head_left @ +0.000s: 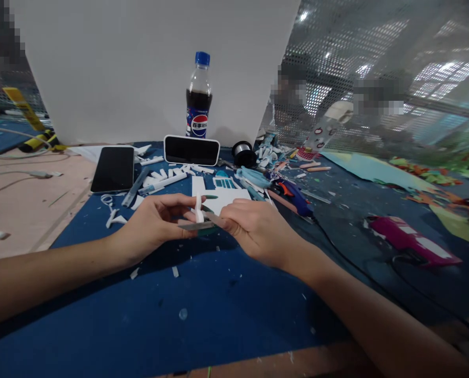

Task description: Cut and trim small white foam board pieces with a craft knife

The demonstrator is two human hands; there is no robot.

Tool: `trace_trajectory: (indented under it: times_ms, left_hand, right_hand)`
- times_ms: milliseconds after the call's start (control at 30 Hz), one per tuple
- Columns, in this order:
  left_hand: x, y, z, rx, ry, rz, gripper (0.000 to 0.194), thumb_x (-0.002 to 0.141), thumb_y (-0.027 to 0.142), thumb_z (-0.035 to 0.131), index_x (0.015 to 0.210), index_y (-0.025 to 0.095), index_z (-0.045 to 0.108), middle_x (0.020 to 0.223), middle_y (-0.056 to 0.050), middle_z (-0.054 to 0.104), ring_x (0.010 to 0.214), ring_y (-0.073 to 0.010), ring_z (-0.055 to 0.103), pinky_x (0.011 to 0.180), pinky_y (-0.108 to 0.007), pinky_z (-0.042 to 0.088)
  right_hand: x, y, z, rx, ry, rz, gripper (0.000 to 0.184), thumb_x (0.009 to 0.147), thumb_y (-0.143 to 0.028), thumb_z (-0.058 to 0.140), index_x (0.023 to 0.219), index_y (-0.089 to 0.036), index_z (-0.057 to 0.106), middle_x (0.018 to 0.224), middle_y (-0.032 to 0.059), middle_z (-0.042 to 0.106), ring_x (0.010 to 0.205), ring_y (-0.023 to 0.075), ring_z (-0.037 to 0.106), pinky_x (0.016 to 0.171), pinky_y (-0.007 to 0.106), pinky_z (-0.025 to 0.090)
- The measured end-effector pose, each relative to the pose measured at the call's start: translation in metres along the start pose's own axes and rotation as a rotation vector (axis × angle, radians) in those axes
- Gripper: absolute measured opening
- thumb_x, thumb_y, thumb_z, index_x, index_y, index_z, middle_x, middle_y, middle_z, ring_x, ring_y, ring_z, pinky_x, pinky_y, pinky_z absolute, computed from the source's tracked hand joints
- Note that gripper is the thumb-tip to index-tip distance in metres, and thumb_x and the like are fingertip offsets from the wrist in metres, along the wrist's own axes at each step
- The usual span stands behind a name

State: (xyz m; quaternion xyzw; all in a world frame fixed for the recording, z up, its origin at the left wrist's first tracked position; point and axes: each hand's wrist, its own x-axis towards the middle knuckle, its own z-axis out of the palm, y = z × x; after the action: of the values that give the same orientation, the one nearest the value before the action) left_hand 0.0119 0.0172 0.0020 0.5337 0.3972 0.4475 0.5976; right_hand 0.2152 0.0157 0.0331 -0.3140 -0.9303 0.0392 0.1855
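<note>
My left hand [151, 223] is closed in a pinch on a small white curved piece [199, 207], which stands upright between the fingertips. Across from it, my right hand [258, 228] is closed around a thin, flat, grey blade-like strip [214, 219]. The strip's end meets the lower part of the white piece, near my left thumb. Its grip end is hidden in my right fist. Both hands are above the blue mat [171, 336]. Behind them lies a white sheet [228, 198], partly covered by my fingers.
A cola bottle [199, 100] stands behind a propped phone [191, 150]; another phone [114, 169] lies left. White offcuts, a wire spool [243, 154] and light-blue pliers [254, 177] crowd the back. Right are a corded blue tool [297, 199] and a magenta device [413, 240].
</note>
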Motion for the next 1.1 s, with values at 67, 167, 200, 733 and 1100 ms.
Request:
trace_trajectory:
  times_ms: [67, 167, 200, 733, 1100]
  left_hand:
    - [-0.0004, 0.0015, 0.0014, 0.010, -0.003, 0.020, 0.035, 0.050, 0.004, 0.076, 0.081, 0.019, 0.070, 0.073, 0.002, 0.069, 0.062, -0.0088, 0.062, 0.058, -0.014, 0.053]
    - [-0.0011, 0.0035, 0.0033, 0.040, 0.005, 0.030, 0.034, 0.050, 0.004, 0.074, 0.080, 0.018, 0.069, 0.073, 0.002, 0.068, 0.061, -0.0082, 0.061, 0.058, -0.014, 0.053]
    - [-0.0014, 0.0041, 0.0037, 0.052, 0.010, 0.026, 0.034, 0.050, 0.004, 0.074, 0.081, 0.017, 0.069, 0.072, 0.002, 0.068, 0.060, -0.0085, 0.061, 0.058, -0.015, 0.053]
    - [-0.0049, 0.0067, 0.0053, 0.190, 0.063, 0.021, 0.036, 0.050, 0.014, 0.074, 0.085, 0.015, 0.066, 0.075, -0.004, 0.067, 0.069, -0.0176, 0.062, 0.062, -0.027, 0.052]
    - [-0.0048, 0.0064, 0.0058, 0.159, 0.042, 0.079, 0.032, 0.050, 0.010, 0.073, 0.081, 0.014, 0.066, 0.071, 0.000, 0.061, 0.066, -0.0121, 0.057, 0.061, -0.021, 0.050]
  right_hand:
    - [-0.0003, -0.0008, 0.0004, 0.008, -0.013, 0.005, 0.034, 0.093, -0.027, 0.030, 0.066, -0.015, 0.048, 0.060, 0.0016, 0.046, 0.059, 0.0129, 0.041, 0.056, 0.024, 0.027]
    - [-0.0005, -0.0016, 0.0013, -0.007, -0.018, 0.008, 0.035, 0.093, -0.027, 0.031, 0.065, -0.015, 0.048, 0.059, 0.0010, 0.044, 0.057, 0.0125, 0.039, 0.055, 0.025, 0.026]
    - [-0.0005, -0.0017, 0.0016, -0.017, -0.014, 0.005, 0.035, 0.093, -0.028, 0.031, 0.065, -0.015, 0.048, 0.059, 0.0009, 0.043, 0.057, 0.0124, 0.038, 0.055, 0.025, 0.026]
    - [0.0001, -0.0042, 0.0020, -0.103, -0.005, 0.024, 0.036, 0.093, -0.030, 0.031, 0.069, -0.015, 0.052, 0.061, 0.0028, 0.049, 0.059, 0.0139, 0.041, 0.054, 0.025, 0.025]
    - [-0.0003, -0.0022, 0.0023, -0.099, -0.002, 0.005, 0.036, 0.094, -0.029, 0.031, 0.068, -0.014, 0.051, 0.060, 0.0028, 0.049, 0.059, 0.0138, 0.041, 0.055, 0.025, 0.025]
